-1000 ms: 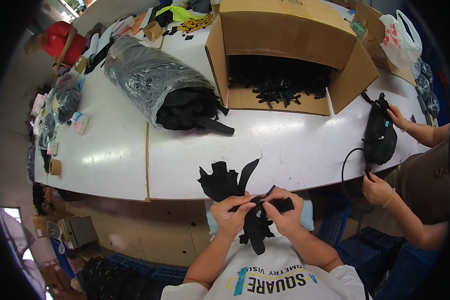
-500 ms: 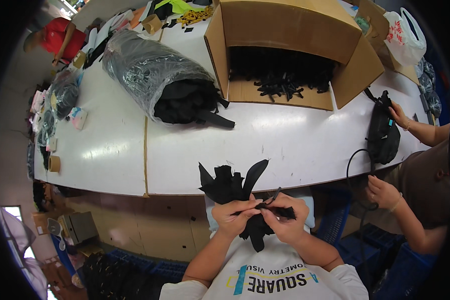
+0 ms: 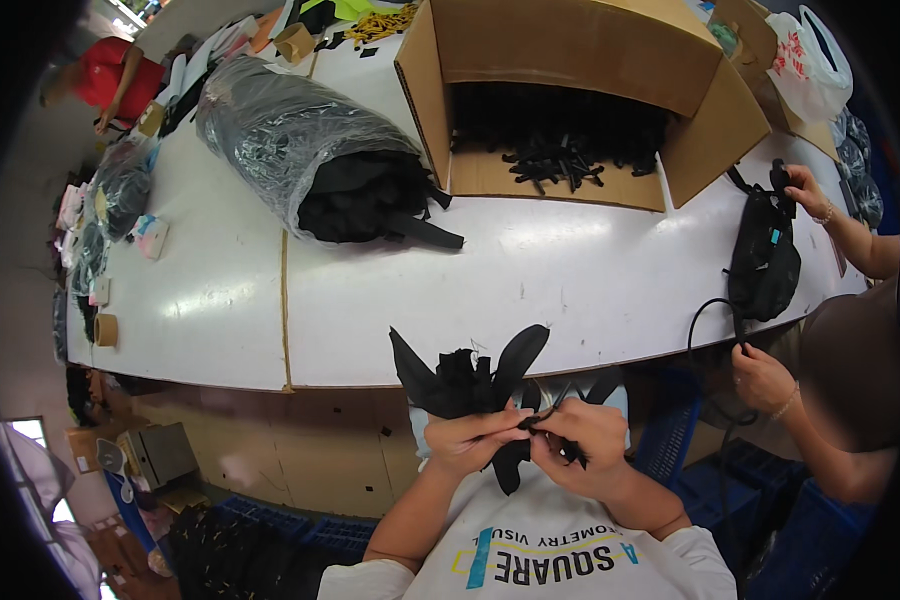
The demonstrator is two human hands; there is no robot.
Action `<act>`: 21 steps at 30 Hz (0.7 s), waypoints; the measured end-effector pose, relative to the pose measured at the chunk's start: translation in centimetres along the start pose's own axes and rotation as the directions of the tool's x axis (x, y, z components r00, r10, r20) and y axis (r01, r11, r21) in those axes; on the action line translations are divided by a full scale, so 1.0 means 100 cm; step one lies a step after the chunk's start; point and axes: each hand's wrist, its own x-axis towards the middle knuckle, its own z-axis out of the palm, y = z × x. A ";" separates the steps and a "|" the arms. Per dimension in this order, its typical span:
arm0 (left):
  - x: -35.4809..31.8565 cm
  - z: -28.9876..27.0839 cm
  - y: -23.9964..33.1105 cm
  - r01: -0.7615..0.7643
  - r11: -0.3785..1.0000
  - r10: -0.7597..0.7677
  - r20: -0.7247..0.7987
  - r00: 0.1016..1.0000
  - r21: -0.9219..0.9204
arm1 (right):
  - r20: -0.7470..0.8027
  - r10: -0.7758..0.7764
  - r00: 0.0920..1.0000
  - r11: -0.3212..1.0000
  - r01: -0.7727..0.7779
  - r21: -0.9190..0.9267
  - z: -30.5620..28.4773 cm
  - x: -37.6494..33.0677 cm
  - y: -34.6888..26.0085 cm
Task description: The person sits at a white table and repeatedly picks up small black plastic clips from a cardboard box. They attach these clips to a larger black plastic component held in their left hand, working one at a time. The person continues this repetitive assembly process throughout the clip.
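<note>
A bundled black fabric piece (image 3: 455, 382) with strap-like flaps sticks up at the table's near edge, in front of my chest. My left hand (image 3: 470, 438) pinches it between thumb and fingers. Close beside it, fingertips nearly meeting, my right hand (image 3: 587, 445) is closed on another part of the same black fabric. A thin dark strip stands up between the right fingers; its kind is too small to tell. One black flap hangs below the hands over my white shirt, and another pokes out above my right hand.
On the white table (image 3: 400, 300) lies a clear plastic bag (image 3: 280, 140) of black fabric pieces. Behind stands an open cardboard box (image 3: 580, 45) with small black parts. At the right, a co-worker's hands (image 3: 765, 380) handle a black pouch (image 3: 765, 255). A tape roll (image 3: 106, 330) lies far left.
My hands shift slightly lower, still gripping the fabric, and its flaps spread wider. A flap now shows above my right hand. The co-worker's upper hand has moved up along the pouch.
</note>
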 end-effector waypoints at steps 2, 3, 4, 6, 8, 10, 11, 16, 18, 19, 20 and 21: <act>0.000 -0.001 -0.001 -0.044 0.999 0.044 0.015 0.999 0.030 | 0.004 -0.003 1.000 1.000 0.003 -0.007 0.000 0.000 0.000; 0.000 -0.001 -0.001 -0.062 0.997 0.061 0.015 0.998 0.046 | 0.002 -0.006 1.000 1.000 0.006 -0.004 0.000 -0.001 0.000; 0.000 -0.002 -0.001 -0.080 0.995 0.079 0.016 0.997 0.061 | -0.001 -0.010 1.000 1.000 0.010 -0.002 0.001 -0.001 0.000; -0.002 -0.002 0.000 -0.069 0.996 0.068 0.024 0.997 0.055 | -0.035 -0.010 0.999 0.998 0.013 0.069 0.005 -0.004 0.005; -0.002 -0.002 0.001 -0.060 0.996 0.058 0.030 0.998 0.068 | -0.064 -0.003 0.998 0.994 0.010 0.107 0.008 -0.005 0.007; 0.001 -0.002 0.005 -0.060 0.993 0.058 0.030 0.998 0.098 | -0.088 0.002 0.996 0.994 0.007 0.109 0.009 -0.004 0.007; -0.001 -0.003 0.004 -0.038 0.994 0.034 0.039 0.999 0.106 | -0.089 0.001 0.996 0.996 0.007 0.086 0.009 -0.004 0.006; -0.005 -0.002 0.007 0.062 0.998 -0.062 0.017 0.998 0.033 | -0.076 -0.002 0.997 0.996 0.009 0.086 0.007 -0.004 0.003; 0.001 0.000 0.010 0.010 0.999 -0.011 0.018 1.000 0.040 | -0.084 0.028 0.996 0.991 -0.016 0.136 0.009 -0.006 0.004; 0.003 0.001 0.011 -0.036 0.998 0.034 0.025 0.999 0.057 | -0.088 0.041 0.995 0.987 -0.027 0.161 0.009 -0.007 0.005; 0.003 0.000 0.009 -0.038 0.997 0.036 0.038 0.999 0.065 | -0.087 0.045 0.995 0.984 -0.029 0.176 0.010 -0.007 0.006; 0.000 -0.002 0.005 -0.041 0.997 0.037 0.052 0.998 0.073 | -0.087 0.049 0.995 0.981 -0.032 0.191 0.011 -0.009 0.007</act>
